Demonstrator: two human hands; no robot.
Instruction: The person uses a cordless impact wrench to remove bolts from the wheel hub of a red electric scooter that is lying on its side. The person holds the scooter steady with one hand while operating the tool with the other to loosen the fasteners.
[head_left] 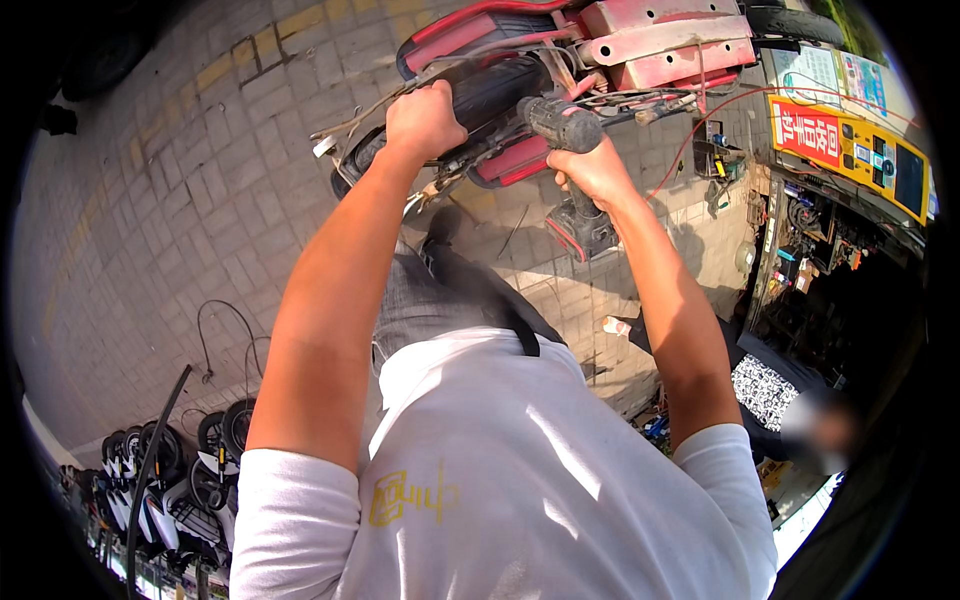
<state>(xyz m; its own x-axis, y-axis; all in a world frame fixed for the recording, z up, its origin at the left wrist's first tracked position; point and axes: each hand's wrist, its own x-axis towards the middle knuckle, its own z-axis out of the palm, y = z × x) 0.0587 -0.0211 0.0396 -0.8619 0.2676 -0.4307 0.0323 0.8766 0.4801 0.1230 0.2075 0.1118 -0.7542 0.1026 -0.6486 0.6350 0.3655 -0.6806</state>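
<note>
My right hand (pixel 595 172) is wrapped round the grip of a dark cordless drill (pixel 572 122), its battery pack low and the front end toward the scooter. My left hand (pixel 425 122) is closed, knuckles up, at the black wheel (pixel 505 88) of a red electric scooter (pixel 670 45). Its fingertips are hidden, so what they hold cannot be made out. Bent metal rods and cables stick out from the scooter beside my left hand. A red panel (pixel 515 160) lies below the wheel, near the drill.
Grey paving (pixel 180 200) spreads to the left. A thin red cable (pixel 690 135) runs to the right, by a yellow sign box (pixel 850 150). Crowded shelves (pixel 800 240) and a person in dark clothes (pixel 765 390) are at the right. Several parked scooters (pixel 170 500) stand at the lower left.
</note>
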